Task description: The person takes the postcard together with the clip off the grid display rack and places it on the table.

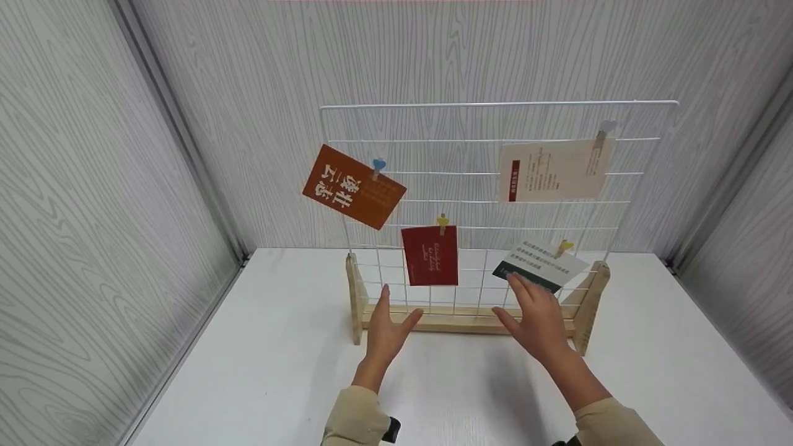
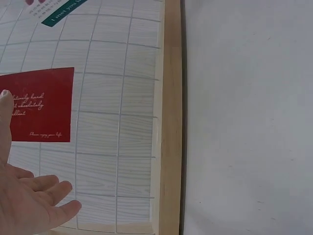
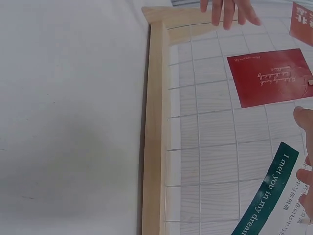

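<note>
My left hand (image 1: pixel 384 331) is held up before the lower left of a white wire grid (image 1: pixel 471 248), fingers straight, thumb spread, holding nothing. Just beyond its fingertips hangs a red card (image 1: pixel 430 257) under a yellow clip (image 1: pixel 442 223). My right hand (image 1: pixel 538 316) is raised with fingers extended, nearest a white and green card (image 1: pixel 545 263) that hangs tilted from another yellow clip (image 1: pixel 564 248). Its fingertips overlap that card's lower edge in the head view. In the right wrist view, the green strip (image 3: pixel 269 191) reads "I met you in my dream".
An orange card (image 1: pixel 354 187) hangs tilted from a blue heart clip (image 1: pixel 378 165) at upper left. A cream card (image 1: pixel 554 170) hangs at upper right. Wooden feet (image 1: pixel 591 310) and a crossbar (image 1: pixel 464 321) support the grid on a white table (image 1: pixel 279 371) between panelled walls.
</note>
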The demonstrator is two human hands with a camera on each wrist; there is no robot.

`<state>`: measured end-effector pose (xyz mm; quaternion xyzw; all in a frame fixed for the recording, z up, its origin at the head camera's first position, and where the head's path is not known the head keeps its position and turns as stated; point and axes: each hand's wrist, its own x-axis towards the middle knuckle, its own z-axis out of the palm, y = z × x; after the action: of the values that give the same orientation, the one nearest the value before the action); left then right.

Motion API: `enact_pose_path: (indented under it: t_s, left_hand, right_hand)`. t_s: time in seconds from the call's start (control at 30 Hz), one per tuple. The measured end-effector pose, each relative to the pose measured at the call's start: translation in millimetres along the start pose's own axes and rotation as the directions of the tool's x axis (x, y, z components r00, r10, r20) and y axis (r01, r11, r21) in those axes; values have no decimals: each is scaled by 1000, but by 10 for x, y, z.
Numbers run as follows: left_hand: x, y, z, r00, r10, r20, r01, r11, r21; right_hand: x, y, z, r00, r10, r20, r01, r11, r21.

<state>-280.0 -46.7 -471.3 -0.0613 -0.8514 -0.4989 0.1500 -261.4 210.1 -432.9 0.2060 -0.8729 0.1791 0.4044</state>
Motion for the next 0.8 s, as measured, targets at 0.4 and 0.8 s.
enact_pose_path:
  t_s: [0.4, 0.8]
  left_hand:
    - [73, 88, -38, 998, 46, -48, -52, 991, -125]
    - [142, 162, -59, 997, 58, -60, -66, 986, -150]
  right_hand:
    - [208, 1, -27, 993, -117, -20, 117, 993, 4]
    - [497, -80, -123, 986, -165, 3, 165, 986, -4]
